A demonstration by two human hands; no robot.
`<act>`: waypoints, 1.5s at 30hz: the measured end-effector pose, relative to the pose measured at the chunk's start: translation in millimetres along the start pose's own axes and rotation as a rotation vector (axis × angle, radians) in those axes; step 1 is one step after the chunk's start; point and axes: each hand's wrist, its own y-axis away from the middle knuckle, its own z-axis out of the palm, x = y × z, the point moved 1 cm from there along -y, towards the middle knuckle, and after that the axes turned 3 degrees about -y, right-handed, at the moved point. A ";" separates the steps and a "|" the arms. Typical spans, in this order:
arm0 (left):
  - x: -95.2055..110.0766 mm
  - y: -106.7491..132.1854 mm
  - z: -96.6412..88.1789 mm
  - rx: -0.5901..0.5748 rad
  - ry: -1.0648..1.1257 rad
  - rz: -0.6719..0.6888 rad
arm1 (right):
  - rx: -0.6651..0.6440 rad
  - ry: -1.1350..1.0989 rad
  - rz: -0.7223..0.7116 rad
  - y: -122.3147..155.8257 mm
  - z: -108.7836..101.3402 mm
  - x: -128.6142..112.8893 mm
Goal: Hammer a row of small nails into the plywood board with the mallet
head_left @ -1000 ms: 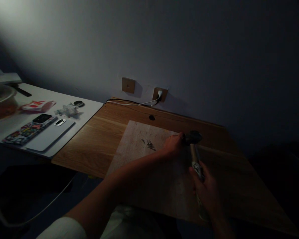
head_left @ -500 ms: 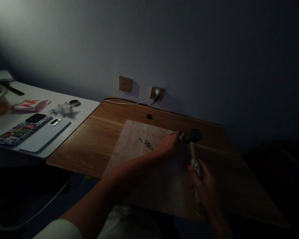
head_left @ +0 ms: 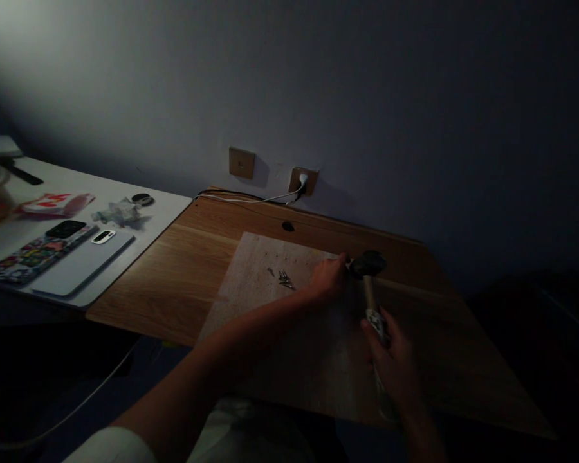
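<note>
My right hand [head_left: 392, 357] is closed round the wooden handle of a hammer [head_left: 368, 278], whose dark head sits just above a pale board [head_left: 289, 321] on the wooden desk [head_left: 183, 270]. Right beside the hammer head, my left hand [head_left: 329, 279] rests on the board with its fingers pinched together; what they hold is too small and dark to make out. A small heap of loose nails [head_left: 284, 278] lies on the board to the left of that hand.
A white table [head_left: 164, 206] adjoins on the left, carrying a colourful phone case [head_left: 33, 251], a grey tablet [head_left: 82, 263] and small clutter. Two wall sockets [head_left: 242, 162] sit behind the desk, one with a white cable [head_left: 251, 199] plugged in. The right side is very dark.
The hammer head has dipped slightly toward my left hand's fingertips. The view has drifted a little to the right; both hands stay in much the same place.
</note>
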 end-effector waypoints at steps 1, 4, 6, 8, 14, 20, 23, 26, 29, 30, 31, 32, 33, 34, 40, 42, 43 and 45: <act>0.2 0.0 0.1 0.001 -0.004 -0.001 | 0.002 0.003 -0.002 0.4 0.0 -1.1; -0.1 -1.3 1.5 0.003 -0.016 0.007 | -0.015 0.016 0.001 1.1 -0.2 -3.8; -0.9 -2.4 2.7 0.011 -0.023 0.003 | -0.016 0.023 0.007 0.8 -0.5 -4.3; -1.6 -3.1 3.4 0.024 -0.027 0.003 | -0.005 0.010 0.004 0.0 -1.0 -3.8; -2.4 -3.0 4.2 0.032 -0.021 0.014 | -0.024 0.006 -0.006 -1.1 -1.6 -0.2; -2.5 -2.9 4.1 0.028 -0.001 0.023 | -0.019 0.021 -0.001 1.1 -2.3 -4.5; -2.1 -2.6 3.5 0.015 -0.007 0.012 | -0.020 0.020 -0.001 0.3 -1.2 -5.1; -2.0 -2.9 2.7 0.020 0.000 0.017 | -0.025 0.000 0.002 -1.0 0.0 -2.5; -2.6 -3.6 2.0 0.035 0.022 0.041 | -0.026 0.014 -0.011 -1.1 0.4 -1.1; -3.0 -3.7 2.0 0.040 0.028 0.043 | -0.021 0.019 -0.018 -0.9 0.3 -1.3; -3.4 -3.7 2.1 0.042 0.033 0.041 | -0.015 0.024 -0.025 -0.6 0.2 -1.7; -3.7 -3.6 2.4 0.042 0.039 0.039 | -0.011 0.026 -0.030 -0.3 0.1 -2.2; -3.9 -3.4 3.0 0.042 0.045 0.039 | -0.008 0.028 -0.032 0.0 0.1 -2.5; -3.9 -3.2 3.9 0.039 0.049 0.039 | -0.007 0.029 -0.033 0.3 0.1 -2.6; -3.7 -7.0 -3.0 0.016 0.051 0.080 | -0.013 -0.032 -0.011 3.9 -3.5 2.7; -6.4 -6.5 -21.3 -0.020 0.009 0.165 | -0.006 -0.055 0.011 6.6 -7.9 4.9; -9.1 -4.5 -34.1 -0.060 -0.035 0.230 | -0.005 -0.060 0.026 8.0 -10.4 6.0; -17.6 4.0 -63.2 -0.237 -0.141 0.366 | -0.013 -0.062 0.060 10.8 -15.4 8.3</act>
